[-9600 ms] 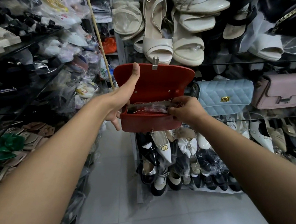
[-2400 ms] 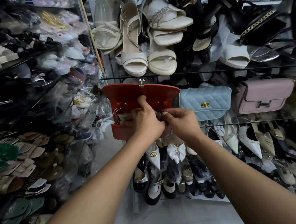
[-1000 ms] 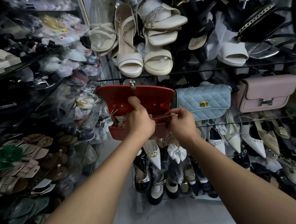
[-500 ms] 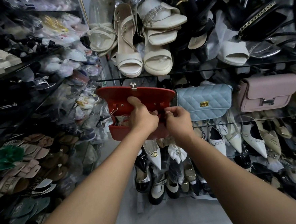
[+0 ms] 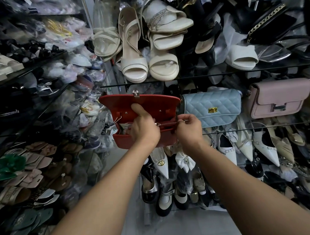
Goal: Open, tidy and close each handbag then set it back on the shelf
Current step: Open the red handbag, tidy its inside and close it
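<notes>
Several dark shelves (image 5: 28,70): stacked up the left wall and crammed with shoes, many in clear plastic wrap.
Flat sandals (image 5: 43,161): brown and pale pink, heaped low on the left, just right of a crumpled green bundle (image 5: 5,166).
Floor (image 5: 176,229): pale grey tile, a narrow aisle between the racks.
Cream high-heeled sandals (image 5: 134,69): on an upper glass shelf, above the red bag.
Red smooth rectangular handbag (image 5: 149,103): held up in the aisle in front of the racks, with its flap lifted upright and a silver clasp at the flap's top edge; just left of the blue bag.
Left hand (image 5: 144,129): thumb laid on the inside of the flap, fingers curled down at the inner zip (image 5: 166,124) by its metal pull.
Right hand (image 5: 189,127): fingertips pinching the right end of the zip at the bag's corner.
Light-blue quilted handbag (image 5: 212,104): closed, with a gold clasp, resting on a thin glass shelf (image 5: 261,125).
Pale pink flap handbag (image 5: 279,97): closed, with a silver H-shaped clasp, on the same shelf, near the blue one but apart from it.
White pointed pumps (image 5: 266,150): lined up below that shelf.
Black bag with a gold chain (image 5: 266,21): upper right, among black shoes.
</notes>
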